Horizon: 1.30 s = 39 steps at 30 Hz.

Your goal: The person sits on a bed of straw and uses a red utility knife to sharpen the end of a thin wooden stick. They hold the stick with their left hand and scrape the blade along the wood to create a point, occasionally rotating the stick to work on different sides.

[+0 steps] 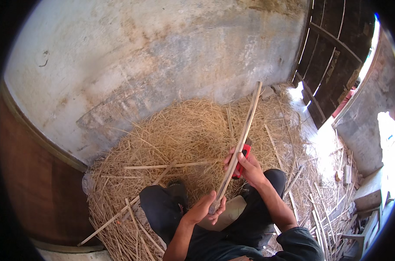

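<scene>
Dark sleeve (298, 241) nearest, my left hand (205, 209) grips a stick (244, 132) low, my right hand (252, 171) clasps it with a red tool (246, 150), which could slip toward me if pressed hard.

This view comes from my head, through the left of two fisheye cameras worn side by side. It looks down and forward over my knees (156, 204), upright and unmirrored, so its left is mine. My left grip (202, 209) and right grip (251, 169) sit near it, below the middle; straw (184, 122) spreads farther off, and the wall (184, 52) stands beyond. The plank door (330, 56) bends toward the right rim.
</scene>
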Each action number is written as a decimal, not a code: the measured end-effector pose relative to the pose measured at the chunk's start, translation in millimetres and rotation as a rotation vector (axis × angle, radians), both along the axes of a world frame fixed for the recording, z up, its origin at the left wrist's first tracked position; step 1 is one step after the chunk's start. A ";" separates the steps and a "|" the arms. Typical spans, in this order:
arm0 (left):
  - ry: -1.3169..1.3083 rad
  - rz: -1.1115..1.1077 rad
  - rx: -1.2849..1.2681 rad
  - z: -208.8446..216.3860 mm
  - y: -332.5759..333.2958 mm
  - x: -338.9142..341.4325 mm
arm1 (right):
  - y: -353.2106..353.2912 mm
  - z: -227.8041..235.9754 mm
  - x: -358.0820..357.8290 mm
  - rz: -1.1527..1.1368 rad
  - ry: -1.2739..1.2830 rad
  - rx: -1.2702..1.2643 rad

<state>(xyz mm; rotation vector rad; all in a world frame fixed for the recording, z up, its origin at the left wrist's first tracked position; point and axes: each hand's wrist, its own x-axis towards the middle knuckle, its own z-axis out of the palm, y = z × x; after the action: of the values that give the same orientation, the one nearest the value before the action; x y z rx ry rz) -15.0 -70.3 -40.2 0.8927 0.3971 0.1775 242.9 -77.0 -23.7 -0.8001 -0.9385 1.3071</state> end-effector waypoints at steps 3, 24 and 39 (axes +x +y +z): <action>-0.117 -0.007 -0.066 -11.3 -6.0 3.9 | -4.5 3.1 -3.8 -0.034 -0.079 0.003; 0.359 0.519 0.898 47.3 -27.1 6.9 | -36.6 33.5 -34.4 -0.129 -0.363 -0.149; 0.425 0.675 1.031 78.0 -34.7 12.0 | -59.0 51.7 -39.1 -0.474 -1.311 0.518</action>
<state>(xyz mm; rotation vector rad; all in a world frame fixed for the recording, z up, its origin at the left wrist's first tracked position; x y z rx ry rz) -2.9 -105.0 37.8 1.7953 1.0460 0.8754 203.8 -136.0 27.9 -1.3467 -1.8339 -0.0494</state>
